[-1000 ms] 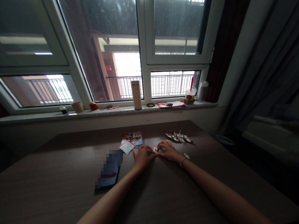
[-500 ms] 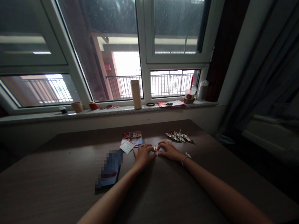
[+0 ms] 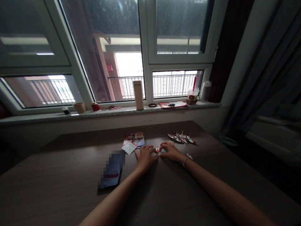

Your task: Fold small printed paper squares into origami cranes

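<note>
Near the middle of the brown table (image 3: 70, 175), a small folded piece of white and red paper (image 3: 157, 149) is pinched between my two hands. My left hand (image 3: 146, 158) grips its left side with thumb and fingers. On the other side my right hand (image 3: 171, 152), with a bracelet (image 3: 187, 159) at the wrist, pinches the right edge. My fingers cover most of the paper, so its full shape is hidden. Just beyond my right hand lie several folded paper cranes (image 3: 182, 138), bunched together.
A smartphone (image 3: 111, 172) lies left of my left forearm. Behind it are a white paper square (image 3: 129, 147) and a colourful printed sheet (image 3: 138, 137). Along the windowsill stand a beige thermos (image 3: 138, 95), a drink cup with a red straw (image 3: 193, 92) and scissors (image 3: 171, 104) on red papers.
The whole view has shifted very slightly. My fingers have closed in a little around the folded paper; both hands stay at nearly the same spot.
</note>
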`<state>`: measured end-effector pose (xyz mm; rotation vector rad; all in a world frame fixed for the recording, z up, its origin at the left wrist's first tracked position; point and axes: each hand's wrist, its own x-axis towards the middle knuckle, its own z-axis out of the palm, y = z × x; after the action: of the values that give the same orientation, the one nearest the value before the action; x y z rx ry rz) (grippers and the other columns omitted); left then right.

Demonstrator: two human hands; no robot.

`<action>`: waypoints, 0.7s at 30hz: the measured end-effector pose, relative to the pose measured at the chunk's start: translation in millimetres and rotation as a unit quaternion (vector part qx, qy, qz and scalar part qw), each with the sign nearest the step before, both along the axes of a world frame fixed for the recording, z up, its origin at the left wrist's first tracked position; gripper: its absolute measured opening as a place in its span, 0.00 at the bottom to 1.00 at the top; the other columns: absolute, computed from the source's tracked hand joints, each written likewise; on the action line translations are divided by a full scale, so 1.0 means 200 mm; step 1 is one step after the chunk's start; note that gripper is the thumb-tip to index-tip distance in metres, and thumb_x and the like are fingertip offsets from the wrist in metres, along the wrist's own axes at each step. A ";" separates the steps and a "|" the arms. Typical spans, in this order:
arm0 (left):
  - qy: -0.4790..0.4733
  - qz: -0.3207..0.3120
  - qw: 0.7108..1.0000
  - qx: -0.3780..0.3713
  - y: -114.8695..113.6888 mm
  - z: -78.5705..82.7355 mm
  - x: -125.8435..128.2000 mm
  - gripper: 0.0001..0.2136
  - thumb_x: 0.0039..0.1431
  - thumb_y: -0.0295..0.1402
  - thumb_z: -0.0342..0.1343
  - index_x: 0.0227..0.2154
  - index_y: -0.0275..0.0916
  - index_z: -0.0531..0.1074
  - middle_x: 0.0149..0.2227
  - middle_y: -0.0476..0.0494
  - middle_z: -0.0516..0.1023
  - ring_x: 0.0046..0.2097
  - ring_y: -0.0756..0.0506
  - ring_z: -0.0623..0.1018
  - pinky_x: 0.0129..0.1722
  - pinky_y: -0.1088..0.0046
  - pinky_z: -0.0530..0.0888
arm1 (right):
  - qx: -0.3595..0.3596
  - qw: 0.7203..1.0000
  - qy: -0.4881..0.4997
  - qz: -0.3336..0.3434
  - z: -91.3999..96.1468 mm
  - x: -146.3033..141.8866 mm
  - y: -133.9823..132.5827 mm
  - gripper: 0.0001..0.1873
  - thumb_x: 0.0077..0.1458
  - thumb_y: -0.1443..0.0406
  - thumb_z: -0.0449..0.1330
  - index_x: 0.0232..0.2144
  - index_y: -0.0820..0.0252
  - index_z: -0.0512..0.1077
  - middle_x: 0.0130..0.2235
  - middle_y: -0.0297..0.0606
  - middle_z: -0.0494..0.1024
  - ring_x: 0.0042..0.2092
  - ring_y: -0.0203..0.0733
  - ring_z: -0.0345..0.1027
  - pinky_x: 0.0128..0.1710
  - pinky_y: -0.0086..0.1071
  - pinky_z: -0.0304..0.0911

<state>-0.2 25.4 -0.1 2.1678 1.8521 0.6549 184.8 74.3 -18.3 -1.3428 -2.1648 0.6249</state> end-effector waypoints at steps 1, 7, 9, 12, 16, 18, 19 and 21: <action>-0.005 0.001 1.000 0.006 0.00 0.00 0.00 0.10 0.56 0.42 0.58 0.41 0.53 0.77 0.59 0.47 0.70 0.62 0.34 0.60 0.60 0.36 0.47 | -0.001 1.000 -0.001 0.000 0.00 0.00 0.00 0.15 0.45 0.56 0.68 0.38 0.50 0.78 0.53 0.38 0.70 0.58 0.51 0.58 0.61 0.45 0.48; -0.015 0.006 1.000 0.016 -0.01 -0.01 -0.02 0.08 0.56 0.41 0.59 0.37 0.52 0.79 0.59 0.49 0.69 0.62 0.35 0.60 0.62 0.40 0.48 | -0.010 1.000 0.001 -0.005 0.02 -0.01 -0.02 0.14 0.46 0.58 0.68 0.38 0.50 0.78 0.53 0.38 0.70 0.59 0.51 0.58 0.61 0.44 0.48; -0.010 0.006 1.000 0.005 0.00 0.00 -0.03 0.08 0.55 0.41 0.59 0.37 0.52 0.79 0.59 0.49 0.70 0.62 0.35 0.61 0.62 0.39 0.47 | -0.007 1.000 -0.001 -0.003 0.03 -0.01 -0.02 0.14 0.46 0.59 0.68 0.38 0.51 0.78 0.53 0.38 0.70 0.59 0.50 0.58 0.61 0.44 0.48; -0.005 0.014 1.000 -0.019 0.00 0.01 -0.04 0.08 0.54 0.42 0.59 0.36 0.52 0.79 0.60 0.49 0.69 0.62 0.34 0.61 0.61 0.37 0.48 | -0.007 1.000 -0.004 0.000 0.03 -0.02 -0.03 0.14 0.46 0.60 0.68 0.38 0.51 0.78 0.53 0.38 0.70 0.58 0.50 0.58 0.61 0.43 0.48; -0.005 0.007 1.000 -0.009 0.00 0.02 -0.03 0.10 0.55 0.42 0.58 0.40 0.53 0.77 0.61 0.48 0.68 0.62 0.33 0.60 0.60 0.36 0.48 | -0.003 1.000 0.004 0.000 0.03 -0.01 -0.03 0.13 0.47 0.59 0.68 0.38 0.52 0.78 0.53 0.38 0.70 0.59 0.50 0.58 0.61 0.43 0.48; -0.003 0.007 1.000 -0.009 -0.01 0.02 -0.02 0.11 0.55 0.42 0.58 0.41 0.54 0.77 0.61 0.49 0.67 0.62 0.34 0.60 0.60 0.36 0.49 | -0.006 1.000 0.005 0.005 0.03 -0.01 -0.03 0.13 0.47 0.59 0.67 0.39 0.51 0.78 0.54 0.38 0.70 0.59 0.50 0.58 0.61 0.44 0.48; -0.001 0.008 1.000 -0.011 -0.01 0.02 -0.02 0.11 0.55 0.41 0.58 0.42 0.55 0.77 0.61 0.49 0.67 0.62 0.34 0.60 0.61 0.37 0.49 | -0.010 1.000 0.003 0.011 0.02 0.00 -0.02 0.13 0.48 0.60 0.67 0.39 0.51 0.78 0.54 0.38 0.70 0.59 0.51 0.58 0.62 0.45 0.47; 0.004 0.010 1.000 -0.015 -0.01 0.02 -0.02 0.11 0.56 0.41 0.57 0.41 0.54 0.77 0.61 0.49 0.67 0.62 0.34 0.60 0.61 0.38 0.49 | -0.017 1.000 0.001 0.024 0.02 0.01 -0.02 0.13 0.48 0.60 0.66 0.39 0.50 0.78 0.55 0.39 0.70 0.60 0.51 0.58 0.62 0.46 0.47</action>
<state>-5.2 23.4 3.9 2.1385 1.8776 0.6201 186.9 71.2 -13.7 -1.3105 -2.1992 0.6833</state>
